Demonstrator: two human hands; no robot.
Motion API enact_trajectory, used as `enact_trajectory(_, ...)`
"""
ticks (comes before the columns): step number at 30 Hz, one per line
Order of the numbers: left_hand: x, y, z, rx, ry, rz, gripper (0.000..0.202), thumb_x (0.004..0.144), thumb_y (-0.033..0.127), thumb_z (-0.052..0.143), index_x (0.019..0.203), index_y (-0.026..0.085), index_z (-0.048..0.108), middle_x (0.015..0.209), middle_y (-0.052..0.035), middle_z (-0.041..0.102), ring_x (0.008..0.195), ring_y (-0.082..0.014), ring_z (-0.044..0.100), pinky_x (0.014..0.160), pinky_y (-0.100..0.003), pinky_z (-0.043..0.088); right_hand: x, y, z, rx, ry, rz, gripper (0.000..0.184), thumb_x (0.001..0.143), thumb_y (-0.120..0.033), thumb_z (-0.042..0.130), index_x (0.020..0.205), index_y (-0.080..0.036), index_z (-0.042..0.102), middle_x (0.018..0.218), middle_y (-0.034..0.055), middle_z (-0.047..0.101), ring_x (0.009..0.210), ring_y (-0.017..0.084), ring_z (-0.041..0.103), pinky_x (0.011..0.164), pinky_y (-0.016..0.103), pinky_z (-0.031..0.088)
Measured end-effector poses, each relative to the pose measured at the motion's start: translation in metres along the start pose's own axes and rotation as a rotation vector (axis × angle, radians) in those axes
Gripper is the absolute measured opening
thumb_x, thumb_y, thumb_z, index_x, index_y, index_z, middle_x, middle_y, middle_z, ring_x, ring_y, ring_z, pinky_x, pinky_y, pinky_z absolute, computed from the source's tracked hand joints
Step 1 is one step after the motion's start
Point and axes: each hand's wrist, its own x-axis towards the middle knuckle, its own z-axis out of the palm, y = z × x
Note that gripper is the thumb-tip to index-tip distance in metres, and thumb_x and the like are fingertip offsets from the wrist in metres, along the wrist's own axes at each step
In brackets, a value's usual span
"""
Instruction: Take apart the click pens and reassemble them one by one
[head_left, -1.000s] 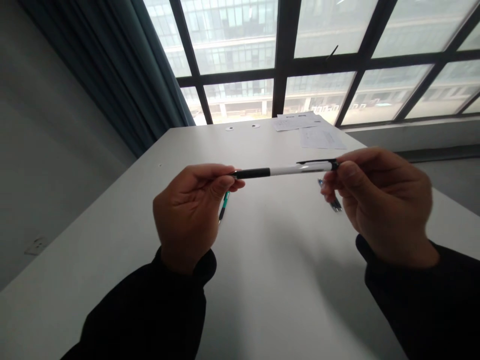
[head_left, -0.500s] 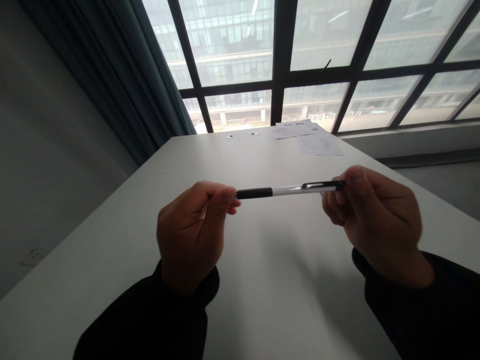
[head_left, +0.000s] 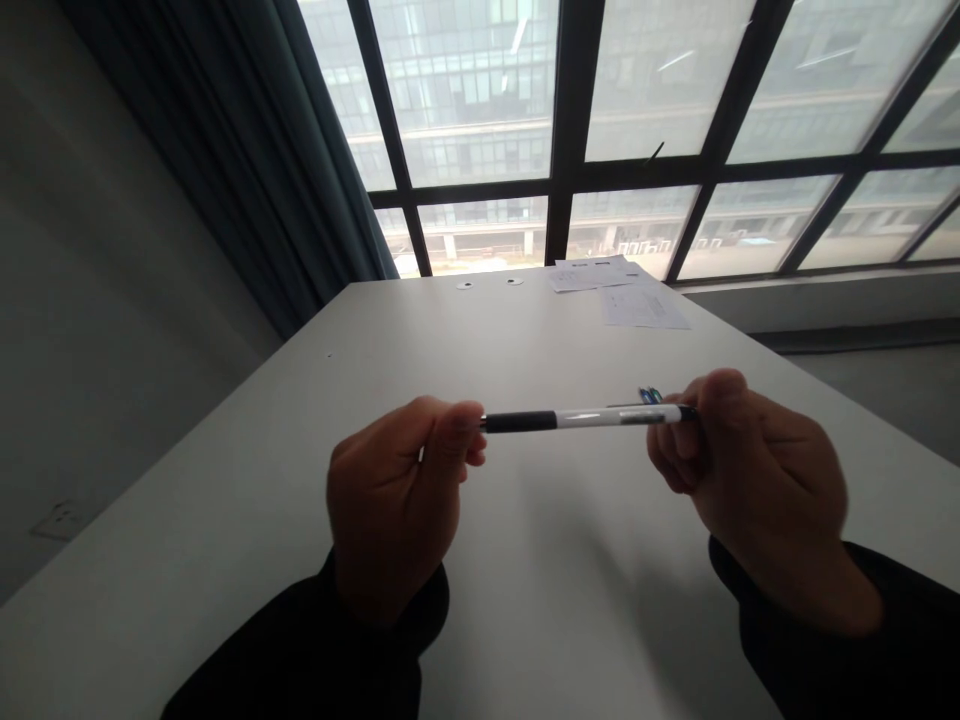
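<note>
Hands: left hand pinches the black-grip end, right hand pinches the clip end; both closed on the pen.
Pen: white-and-black retractable pen held level between the hands, above the white table.
Beyond: printed papers lie at the table's far edge; small blue-green object just behind right hand.

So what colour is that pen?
The pen is white with a black grip, in the head view.

Black-and-white pen lower in view and now nearly level, left hand and right hand lower too, blue-green end of a second pen now showing above the held barrel
</note>
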Motion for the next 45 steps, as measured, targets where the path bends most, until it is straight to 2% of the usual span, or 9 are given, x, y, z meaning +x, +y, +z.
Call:
enact_trajectory(3,0.002,-0.001,0.001,0.013,-0.029,0.021,0.024,0.094,0.032,0.058,0.074,0.022,0.067,0.053,0.0053,0.062,0.044,-0.0089,0.057,0.045,-0.022,0.045,0.003,0.000,0.001,0.057,0.027,0.053,0.041,0.098,-0.045,0.049,0.065,-0.021,0.052,0.052,-0.0033,0.043,0.043,0.011,0.043,0.038,0.025,0.031)
enact_trajectory(8,0.003,-0.007,0.001,0.029,-0.024,0.017,0.009,0.091,0.029,0.064,0.089,0.024,0.071,0.056,0.0060,0.063,0.046,-0.0093,0.058,0.047,-0.022,0.048,0.005,0.002,-0.002,0.047,-0.045,0.063,0.036,0.099,-0.043,0.049,0.071,-0.020,0.056,0.058,-0.0038,0.041,0.046,0.009,0.044,0.039,0.023,0.033)
enact_trajectory(12,0.003,-0.009,0.000,0.027,-0.045,0.019,0.011,0.088,0.026,0.067,0.097,0.026,0.072,0.063,0.0054,0.068,0.051,-0.0099,0.062,0.049,-0.021,0.051,0.004,0.002,-0.006,-0.008,-0.034,0.041,0.032,0.099,-0.041,0.050,0.076,-0.020,0.058,0.059,-0.0038,0.043,0.047,0.009,0.045,0.039,0.022,0.034)
enact_trajectory(18,0.004,-0.005,0.002,-0.003,0.045,-0.014,0.012,0.081,0.024,0.074,0.093,0.027,0.074,0.083,0.0025,0.076,0.056,-0.0108,0.066,0.048,-0.021,0.054,0.006,0.002,-0.009,-0.015,-0.048,0.036,0.020,0.098,-0.037,0.054,0.085,-0.022,0.059,0.058,-0.0040,0.048,0.046,0.010,0.046,0.038,0.022,0.035)
enact_trajectory(20,0.005,-0.005,0.002,-0.056,0.025,-0.027,0.011,0.080,0.022,0.076,0.090,0.026,0.074,0.087,0.0019,0.077,0.057,-0.0113,0.067,0.050,-0.022,0.057,0.007,0.002,-0.011,-0.040,-0.037,0.044,0.017,0.097,-0.036,0.055,0.088,-0.023,0.059,0.058,-0.0041,0.049,0.046,0.010,0.046,0.038,0.022,0.036)
enact_trajectory(32,0.008,0.001,0.005,-0.354,0.005,-0.198,0.009,0.078,0.012,0.073,0.079,0.020,0.071,0.090,-0.0010,0.076,0.052,-0.0084,0.061,0.043,-0.019,0.054,0.010,-0.003,-0.015,-0.156,-0.036,0.029,0.011,0.095,-0.033,0.059,0.096,-0.023,0.063,0.055,-0.0055,0.050,0.043,0.009,0.047,0.038,0.021,0.037)
enact_trajectory(39,0.009,-0.007,0.004,-0.605,-0.051,-0.363,0.014,0.078,0.023,0.078,0.091,0.022,0.073,0.089,-0.0015,0.074,0.048,-0.0053,0.055,0.040,-0.015,0.046,0.010,-0.005,-0.010,-0.223,-0.033,0.045,0.012,0.096,-0.032,0.056,0.098,-0.022,0.061,0.053,-0.0064,0.050,0.042,0.008,0.046,0.039,0.020,0.037)
enact_trajectory(41,0.010,-0.010,0.005,-0.710,-0.075,-0.389,0.015,0.079,0.024,0.077,0.093,0.023,0.072,0.090,-0.0010,0.073,0.046,-0.0036,0.052,0.038,-0.015,0.042,0.011,-0.005,-0.009,-0.237,-0.078,0.066,0.012,0.097,-0.033,0.054,0.097,-0.023,0.060,0.053,-0.0068,0.051,0.042,0.008,0.046,0.040,0.019,0.038)
enact_trajectory(45,0.008,-0.011,0.006,-0.813,-0.101,-0.398,0.015,0.085,0.031,0.072,0.099,0.024,0.071,0.093,-0.0011,0.072,0.047,-0.0026,0.051,0.041,-0.016,0.040,0.010,-0.001,-0.006,-0.264,-0.279,0.137,0.017,0.100,-0.037,0.049,0.094,-0.023,0.056,0.055,-0.0071,0.050,0.044,0.008,0.045,0.043,0.019,0.038)
